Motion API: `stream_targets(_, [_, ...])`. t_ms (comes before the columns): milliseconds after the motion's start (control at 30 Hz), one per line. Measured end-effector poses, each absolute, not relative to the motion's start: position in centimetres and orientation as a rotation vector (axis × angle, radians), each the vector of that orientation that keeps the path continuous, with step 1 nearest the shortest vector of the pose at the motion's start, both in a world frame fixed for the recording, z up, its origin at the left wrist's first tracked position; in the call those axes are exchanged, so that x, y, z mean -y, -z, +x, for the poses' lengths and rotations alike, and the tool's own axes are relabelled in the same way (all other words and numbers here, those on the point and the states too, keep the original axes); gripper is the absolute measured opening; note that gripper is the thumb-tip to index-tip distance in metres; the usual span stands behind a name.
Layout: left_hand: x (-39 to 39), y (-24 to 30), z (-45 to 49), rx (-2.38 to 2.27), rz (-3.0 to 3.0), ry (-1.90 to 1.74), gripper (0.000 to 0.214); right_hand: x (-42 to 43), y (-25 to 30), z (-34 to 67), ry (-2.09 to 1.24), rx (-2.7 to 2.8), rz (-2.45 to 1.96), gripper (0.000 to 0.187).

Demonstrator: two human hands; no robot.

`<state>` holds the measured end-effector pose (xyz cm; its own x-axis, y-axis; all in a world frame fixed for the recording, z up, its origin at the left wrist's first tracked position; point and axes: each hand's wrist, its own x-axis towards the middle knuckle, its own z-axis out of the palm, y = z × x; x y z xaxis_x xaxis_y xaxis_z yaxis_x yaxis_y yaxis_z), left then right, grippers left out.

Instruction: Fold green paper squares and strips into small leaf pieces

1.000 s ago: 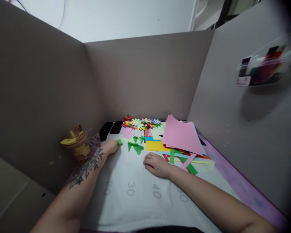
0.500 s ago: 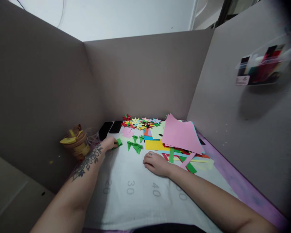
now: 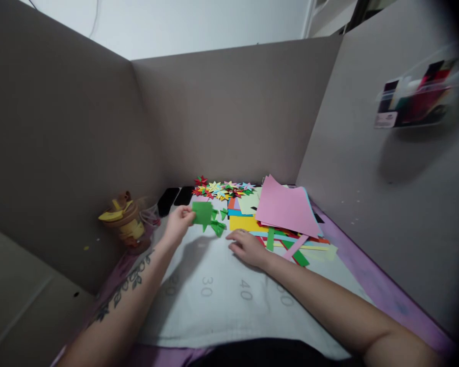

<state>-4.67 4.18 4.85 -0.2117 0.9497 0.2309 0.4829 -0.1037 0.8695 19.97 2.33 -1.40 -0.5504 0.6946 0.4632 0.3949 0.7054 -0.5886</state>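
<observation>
Green paper square [image 3: 202,212] is pinched at one edge by the left hand [image 3: 179,224], grip closed on it, probably so most of it is left uncovered. It's held above the counter [image 3: 225,316], with folded green pieces [image 3: 218,229] partly hidden behind. The right hand [image 3: 247,248] is rested beside the paper strips [image 3: 271,239], grip loosely open, nothing visibly held, maybe just for support.
</observation>
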Motion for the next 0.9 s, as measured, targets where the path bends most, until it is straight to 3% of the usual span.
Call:
stream_targets(133, [-1.5,-2.5,-0.7,-1.326,1.190,-1.296,0.029,-2.3,2.1,18.9,-1.012,1.705,-0.918,0.037])
stream_targets(233, [-0.5,-0.9,0.5,-1.273,1.047,-1.340,0.037,-2.1,2.3,18.5,-1.159,1.587,-0.911,0.030])
stream_targets(367, [-0.3,-0.6,0.5,-1.224,1.016,-1.311,0.040,-1.8,1.9,18.7,-1.144,1.604,-1.063,0.016])
stream_targets(533, [-0.1,-1.0,0.2,-1.211,1.012,-1.235,0.037,-2.2,1.7,19.5,-1.077,1.557,-1.191,0.027])
stream_targets(900, [0.5,-1.3,0.6,-1.338,1.339,-1.132,0.027,-1.7,2.0,19.8,-1.054,1.705,-1.139,0.030])
